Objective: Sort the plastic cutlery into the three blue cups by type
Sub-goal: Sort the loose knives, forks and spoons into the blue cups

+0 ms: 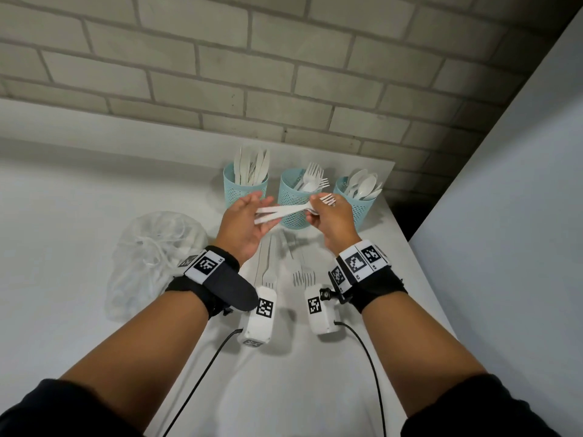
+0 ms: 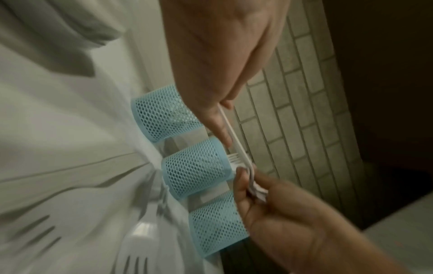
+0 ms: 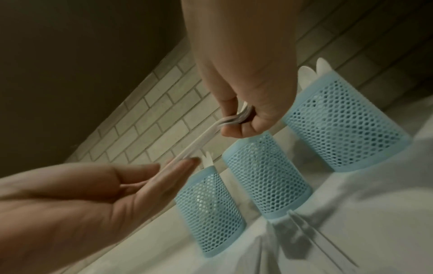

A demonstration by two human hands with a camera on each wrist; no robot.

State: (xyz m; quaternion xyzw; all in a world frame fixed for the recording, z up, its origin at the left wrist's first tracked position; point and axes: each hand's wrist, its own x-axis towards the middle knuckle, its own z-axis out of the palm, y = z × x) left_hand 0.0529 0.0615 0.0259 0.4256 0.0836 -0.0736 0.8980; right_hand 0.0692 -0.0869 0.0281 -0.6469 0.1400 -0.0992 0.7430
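Observation:
Three blue mesh cups stand in a row by the brick wall: the knife cup (image 1: 246,186) on the left, the fork cup (image 1: 295,200) in the middle, the spoon cup (image 1: 358,205) on the right. In front of the fork cup my right hand (image 1: 331,219) grips a bundle of white forks (image 1: 284,212) near the tines. My left hand (image 1: 249,222) is held flat, its straight fingers touching the handle ends. The right wrist view shows the forks (image 3: 199,140) running from my right hand (image 3: 246,92) to my left hand (image 3: 117,185). Loose forks (image 1: 268,269) lie on the table below my hands.
A crumpled clear plastic bag (image 1: 154,260) lies left of my left wrist. The white table (image 1: 79,216) ends at a right edge just past the spoon cup. A brick wall (image 1: 284,74) stands behind the cups, and a grey panel (image 1: 504,216) rises on the right.

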